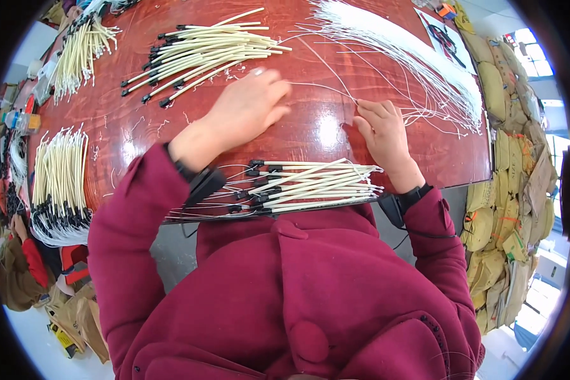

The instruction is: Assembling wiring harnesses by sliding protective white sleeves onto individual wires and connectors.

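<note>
Left hand (244,111) flat on the table (139,120) mid-top, fingers together, pinning a thin white wire (323,85) taut. Right hand (380,130) pinched on that wire's other end, toward the right edge. Finished sleeved wires (304,187) stacked at the near edge, loose wires (411,57) fanned at the far-right corner for easy reach.

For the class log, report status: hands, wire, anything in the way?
Left hand flat on the thin white wire. Right hand pinching its other end. Cream sleeved tube bundle lies nearer, not obstructing.
</note>
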Demonstrator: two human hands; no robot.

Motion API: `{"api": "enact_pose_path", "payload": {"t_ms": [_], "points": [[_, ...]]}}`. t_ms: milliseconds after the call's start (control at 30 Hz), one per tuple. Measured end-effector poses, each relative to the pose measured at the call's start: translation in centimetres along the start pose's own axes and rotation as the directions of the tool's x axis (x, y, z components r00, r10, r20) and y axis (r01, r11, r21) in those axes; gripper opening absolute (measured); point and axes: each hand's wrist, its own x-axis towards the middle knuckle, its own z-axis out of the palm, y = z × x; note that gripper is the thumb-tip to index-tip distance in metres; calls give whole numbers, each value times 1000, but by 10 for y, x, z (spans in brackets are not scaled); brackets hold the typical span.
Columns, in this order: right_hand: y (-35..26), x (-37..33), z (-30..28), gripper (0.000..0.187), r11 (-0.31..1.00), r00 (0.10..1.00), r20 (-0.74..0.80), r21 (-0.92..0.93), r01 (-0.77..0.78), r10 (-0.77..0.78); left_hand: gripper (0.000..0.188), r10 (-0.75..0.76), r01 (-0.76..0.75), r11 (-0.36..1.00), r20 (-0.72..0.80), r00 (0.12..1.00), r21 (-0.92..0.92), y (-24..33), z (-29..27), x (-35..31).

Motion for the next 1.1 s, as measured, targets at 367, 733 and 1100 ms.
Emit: {"api": "enact_pose_path", "payload": {"t_ms": [367,733,1100], "points": [[5,-8,3,26,991,999,-30,132,-38,42,18,-83,75,986,49,995,148,-19,58,38],[-12,-11,3,26,984,1000,-10,179,-20,22,13,-97,101,985,-31,995,143,-27,40,50],[-15,-15,6,28,988,1000,-11,153,-24,26,5,-58,48,987,62,996,154,-21,18,35]]}}
